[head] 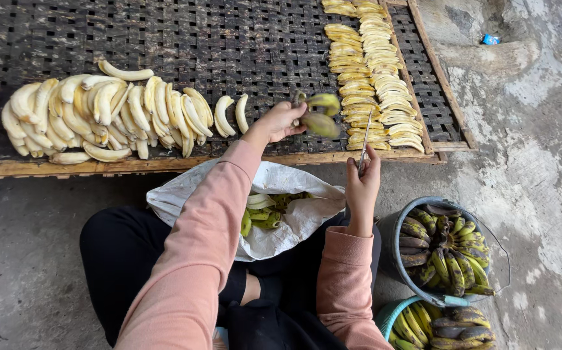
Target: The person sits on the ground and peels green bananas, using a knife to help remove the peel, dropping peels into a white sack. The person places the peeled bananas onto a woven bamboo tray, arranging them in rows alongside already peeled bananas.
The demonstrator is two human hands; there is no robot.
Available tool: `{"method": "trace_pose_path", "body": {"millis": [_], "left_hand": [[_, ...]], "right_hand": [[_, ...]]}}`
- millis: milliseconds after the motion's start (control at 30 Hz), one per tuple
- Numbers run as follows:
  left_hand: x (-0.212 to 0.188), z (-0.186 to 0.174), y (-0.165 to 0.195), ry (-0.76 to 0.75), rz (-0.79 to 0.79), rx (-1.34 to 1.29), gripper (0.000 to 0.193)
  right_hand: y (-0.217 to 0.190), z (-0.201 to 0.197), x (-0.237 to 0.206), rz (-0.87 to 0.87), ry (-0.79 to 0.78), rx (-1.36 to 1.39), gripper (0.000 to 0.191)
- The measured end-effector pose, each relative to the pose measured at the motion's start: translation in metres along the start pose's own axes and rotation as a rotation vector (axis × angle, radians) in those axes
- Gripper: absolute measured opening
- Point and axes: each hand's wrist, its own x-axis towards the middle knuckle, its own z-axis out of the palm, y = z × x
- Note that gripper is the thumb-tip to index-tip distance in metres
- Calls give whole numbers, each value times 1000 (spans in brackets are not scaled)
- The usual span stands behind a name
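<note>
Left hand (279,121), reaching forward on its pink sleeve in the head view, is closed around the stem end of a small cluster of green-yellow unpeeled bananas (320,115). That cluster juts out of the fist toward three o'clock, its long axis running roughly nine to three and dipping a little to the lower right. It hangs just over the front edge of the dark woven drying rack (229,39).

Right hand (362,185) sits lower, at about five o'clock from the cluster, and is wrapped about the handle of a thin knife (364,139). The blade points up toward twelve o'clock with a slight lean to one, so its tip stands just beside the cluster's right end, near but apart from it. Of the two hands the left is the one on the fruit; the right reaches it only through the blade.

At nine o'clock from the left hand a heap of peeled bananas (99,113) lies on the rack, with two single ones nearest the wrist. At one o'clock, rows of banana slices (371,71) run up the rack's right side. Below the hands, a white sack (287,220) rests on the lap, open, with green fruit inside. At four o'clock from the right hand stands a grey bucket (391,240) full of unpeeled bananas, and a teal basket (390,316) sits below it.
</note>
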Motion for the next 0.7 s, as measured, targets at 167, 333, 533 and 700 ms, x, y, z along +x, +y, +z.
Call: {"method": "trace_pose_path", "body": {"millis": [167, 333, 533, 700], "left_hand": [[-1, -1, -21, 131, -73, 106, 20], [-10, 14, -54, 966, 443, 1649, 17], [7, -5, -38, 521, 176, 732, 19], [-3, -32, -26, 344, 368, 321, 29]], "right_hand": [[3, -4, -1, 29, 3, -14, 50], [5, -2, 1, 15, 0, -118, 48], [9, -3, 2, 43, -3, -39, 46], [-4, 5, 1, 31, -16, -74, 48]]}}
